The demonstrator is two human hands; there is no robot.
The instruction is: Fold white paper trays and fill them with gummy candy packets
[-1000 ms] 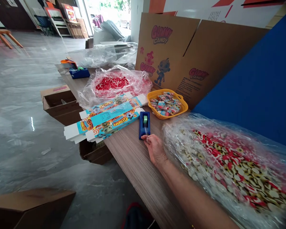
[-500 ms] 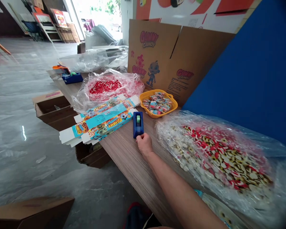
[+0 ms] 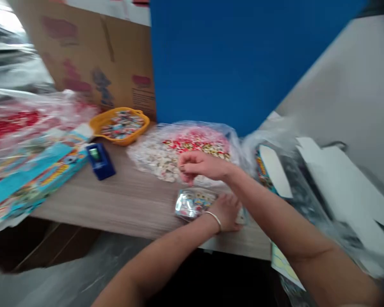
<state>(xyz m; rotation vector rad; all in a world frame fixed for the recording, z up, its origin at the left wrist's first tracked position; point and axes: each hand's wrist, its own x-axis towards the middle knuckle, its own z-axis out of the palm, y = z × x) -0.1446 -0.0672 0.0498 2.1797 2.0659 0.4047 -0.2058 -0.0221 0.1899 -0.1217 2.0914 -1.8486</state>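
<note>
Clear plastic candy packet (image 3: 193, 204) sat at 6 o'clock on the worktop (image 3: 83, 204); I read the left hand (image 3: 225, 211), fingers (image 3: 234, 209) spread, pinning it steady, and the right hand (image 3: 202, 165) hovering, fingers (image 3: 184, 168) pinched together.

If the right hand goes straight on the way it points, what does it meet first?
The right hand points left, low over the clear plastic candy bag, so that bag is probably first. If the hand is higher than it looks, the blue tape dispenser lies next; depth is unclear.
</note>
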